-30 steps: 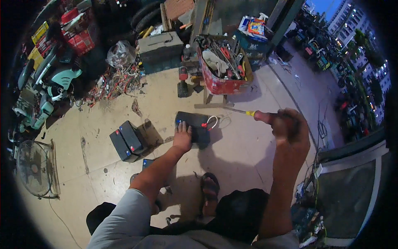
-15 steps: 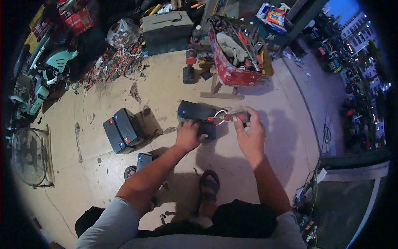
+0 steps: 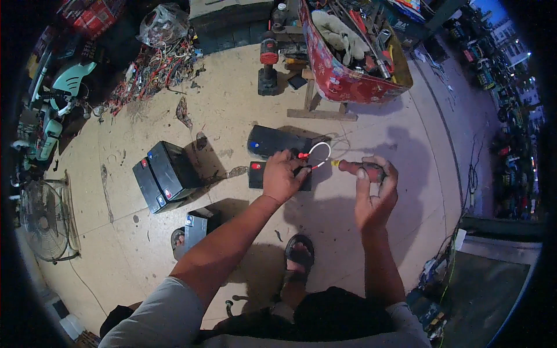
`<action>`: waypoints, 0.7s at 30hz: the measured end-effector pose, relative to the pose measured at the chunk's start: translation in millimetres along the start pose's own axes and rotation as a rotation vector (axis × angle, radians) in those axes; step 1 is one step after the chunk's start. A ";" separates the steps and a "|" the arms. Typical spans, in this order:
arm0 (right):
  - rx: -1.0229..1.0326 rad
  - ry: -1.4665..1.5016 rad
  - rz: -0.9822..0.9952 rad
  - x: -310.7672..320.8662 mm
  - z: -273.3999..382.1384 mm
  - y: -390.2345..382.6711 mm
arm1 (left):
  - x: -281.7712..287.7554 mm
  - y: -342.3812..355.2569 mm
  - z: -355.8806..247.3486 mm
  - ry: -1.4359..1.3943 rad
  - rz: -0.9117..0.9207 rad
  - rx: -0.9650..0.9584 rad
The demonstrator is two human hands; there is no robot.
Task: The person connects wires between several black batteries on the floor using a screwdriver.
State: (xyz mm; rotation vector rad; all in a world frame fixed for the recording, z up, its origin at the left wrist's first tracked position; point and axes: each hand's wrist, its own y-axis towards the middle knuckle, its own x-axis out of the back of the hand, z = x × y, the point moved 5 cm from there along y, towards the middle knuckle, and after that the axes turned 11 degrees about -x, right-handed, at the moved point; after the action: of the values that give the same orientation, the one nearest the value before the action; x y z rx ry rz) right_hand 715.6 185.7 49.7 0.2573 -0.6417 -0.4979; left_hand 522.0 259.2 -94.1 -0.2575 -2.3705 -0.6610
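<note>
Two black block batteries lie side by side on the floor in front of me, the farther battery (image 3: 272,141) and the nearer battery (image 3: 256,181), partly under my left hand (image 3: 283,178). A short white lead with red ends (image 3: 328,152) loops up at their right side. Its lower end runs to my left thumb and fingertips, which look closed on it; the exact contact is hard to see. My right hand (image 3: 377,194) is wrapped round a screwdriver (image 3: 354,167) with a dark red handle and a yellow collar, level and pointing left toward the loop. Its shaft does not show clearly.
Left of the pair stand two more batteries (image 3: 168,177), and another battery (image 3: 197,226) is by my left foot. Beyond are a red cordless drill (image 3: 268,58), a red tool-filled bin (image 3: 354,81) on a wooden stand and a wire heap (image 3: 154,75). A fan (image 3: 43,220) stands far left.
My right hand has drawn the screwdriver back to the right, away from the batteries. My left fingers have shifted to the lead's lower end. The view has tilted slightly.
</note>
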 end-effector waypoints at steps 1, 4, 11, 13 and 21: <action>-0.011 0.010 0.019 1.4 2.0 -0.1 | -1.0 -0.3 1.6 -0.021 0.000 -0.006; 0.042 -0.052 0.017 4.1 10.8 -5.6 | -2.5 -0.7 10.4 -0.025 0.018 -0.002; -0.029 -0.093 0.077 -0.7 2.0 -14.3 | 0.8 -0.8 5.4 -0.049 0.032 -0.071; -0.032 -0.082 0.082 -2.8 1.8 -14.7 | 0.7 -0.9 5.9 -0.055 0.026 -0.072; 0.026 -0.099 0.092 -6.7 4.0 -16.3 | -0.2 -2.8 7.2 -0.045 0.039 -0.057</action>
State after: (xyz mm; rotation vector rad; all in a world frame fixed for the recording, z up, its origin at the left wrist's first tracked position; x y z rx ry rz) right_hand 702.6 175.0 43.3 0.2276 -0.7539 -0.4155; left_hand 517.2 260.5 -100.1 -0.3460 -2.3858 -0.7125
